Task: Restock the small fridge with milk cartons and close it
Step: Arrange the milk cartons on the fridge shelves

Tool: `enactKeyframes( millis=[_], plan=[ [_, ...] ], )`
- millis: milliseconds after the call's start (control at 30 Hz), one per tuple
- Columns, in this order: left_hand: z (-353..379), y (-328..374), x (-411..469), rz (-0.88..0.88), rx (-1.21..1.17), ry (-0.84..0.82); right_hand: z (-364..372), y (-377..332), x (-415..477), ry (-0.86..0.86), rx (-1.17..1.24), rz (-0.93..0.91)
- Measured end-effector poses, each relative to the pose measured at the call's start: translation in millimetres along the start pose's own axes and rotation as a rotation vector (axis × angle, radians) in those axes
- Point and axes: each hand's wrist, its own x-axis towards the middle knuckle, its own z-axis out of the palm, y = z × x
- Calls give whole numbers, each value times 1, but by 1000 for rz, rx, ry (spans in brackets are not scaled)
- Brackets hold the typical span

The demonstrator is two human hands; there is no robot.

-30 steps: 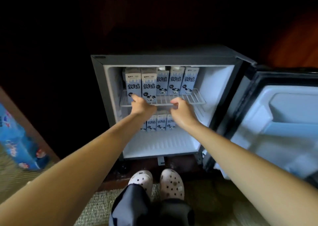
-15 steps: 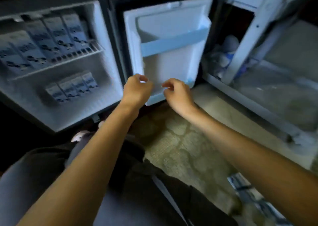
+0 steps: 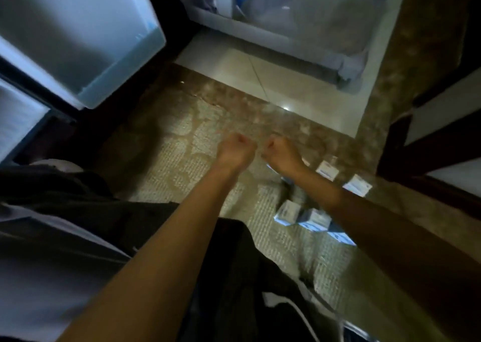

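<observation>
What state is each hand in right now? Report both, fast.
Left hand: closed, fingers curled, holding nothing.
Right hand: closed, fingers curled, holding nothing.

Carpet [image 3: 166, 159] gap betw. door [image 3: 86, 42], cartons [image 3: 287, 213]

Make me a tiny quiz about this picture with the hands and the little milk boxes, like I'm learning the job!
1. True or false: the left hand and the right hand both hold nothing.
2. Where are the milk cartons?
A. on the carpet, by the right arm
B. in the door shelf
C. on the shiny tiles
3. Fill the gap: the fridge door is ____ (open or closed).

Key: 1 true; 2 A; 3 open.
</observation>
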Motion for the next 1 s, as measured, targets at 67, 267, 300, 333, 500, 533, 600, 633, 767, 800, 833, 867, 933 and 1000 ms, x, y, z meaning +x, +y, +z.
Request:
enactKeyframes(
  millis=[67, 267, 300, 333, 500, 533, 600, 633, 767, 800, 833, 867, 933, 1000],
  plan=[
    [23, -10, 0, -26, 13, -60, 7, 36, -12, -78, -131, 79],
    [50, -43, -3, -140, 89, -167, 35, 105, -50, -255, -159, 195],
    [49, -46, -3, -143, 106, -173, 38, 109, -54, -243, -179, 189],
    [47, -49, -2, -143, 121, -174, 42, 112, -58, -226, -202, 184],
    [45, -54, -1, -109, 179, -188, 57, 119, -62, -270, -265, 223],
    [44, -55, -1, -102, 179, -197, 57, 118, -62, -245, -258, 227],
    [42, -55, -2, -102, 172, -202, 54, 116, -60, -196, -221, 225],
    [41, -55, -3, -105, 166, -204, 52, 114, -59, -185, -196, 225],
    [39, -53, -4, -92, 209, -223, 36, 102, -48, -159, -53, 230],
    [39, -52, -5, -83, 237, -223, 30, 98, -44, -158, -10, 221],
    [40, -52, -5, -73, 258, -223, 24, 93, -41, -149, 41, 209],
    [40, -52, -5, -63, 271, -227, 16, 86, -38, -143, 105, 200],
    [39, -51, -6, -35, 310, -251, -2, 69, -35, -164, 235, 192],
    [38, -51, -7, -4, 320, -275, -20, 50, -34, -205, 357, 174]
  ],
)
